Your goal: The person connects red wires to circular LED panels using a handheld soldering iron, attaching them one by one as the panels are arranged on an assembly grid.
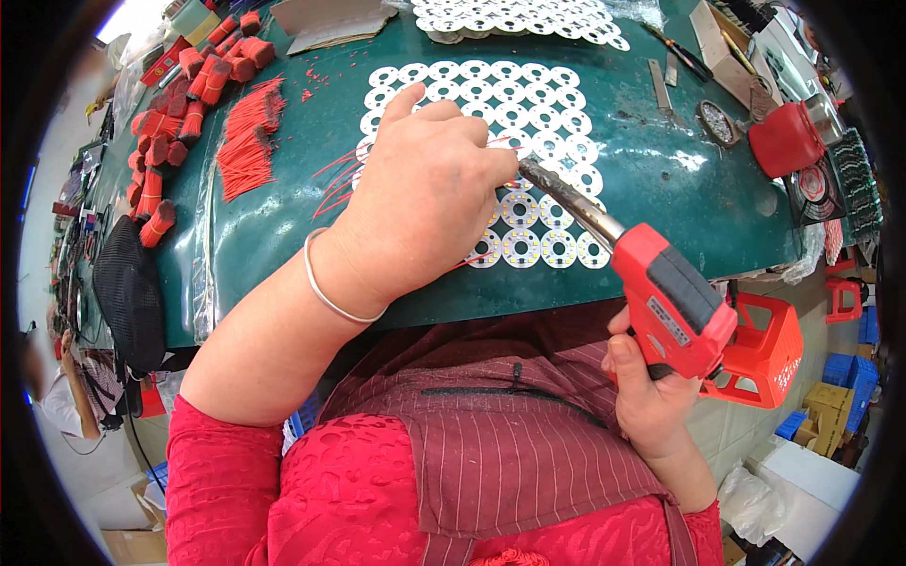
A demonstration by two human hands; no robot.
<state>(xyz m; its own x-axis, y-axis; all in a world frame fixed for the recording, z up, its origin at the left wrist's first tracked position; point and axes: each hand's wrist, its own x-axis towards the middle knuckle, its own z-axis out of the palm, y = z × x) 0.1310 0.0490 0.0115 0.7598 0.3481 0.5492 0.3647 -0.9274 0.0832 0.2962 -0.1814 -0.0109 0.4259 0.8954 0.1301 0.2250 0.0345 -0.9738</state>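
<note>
My right hand (651, 406) is wrapped round a red-and-black soldering gun (665, 302), whose dark metal barrel points up and left toward my left hand. My left hand (429, 174) is closed above a panel of white ring-shaped LED boards (557, 247), its index finger pointing away from me. Several thin red wires (332, 189) stick out on the left of that hand, and short ends show on its right near the gun's tip. The fingertips are hidden, and so is the spot where wire meets board. Yellow chips show on the nearer boards.
Left on the green tabletop (679, 212) lie a pile of loose red wires (250, 141) and tied wire bundles (189, 118). Farther off is a stack of more boards (514, 17). A round tin (719, 123), pliers (681, 54) and a red bottle (785, 140) are at the right.
</note>
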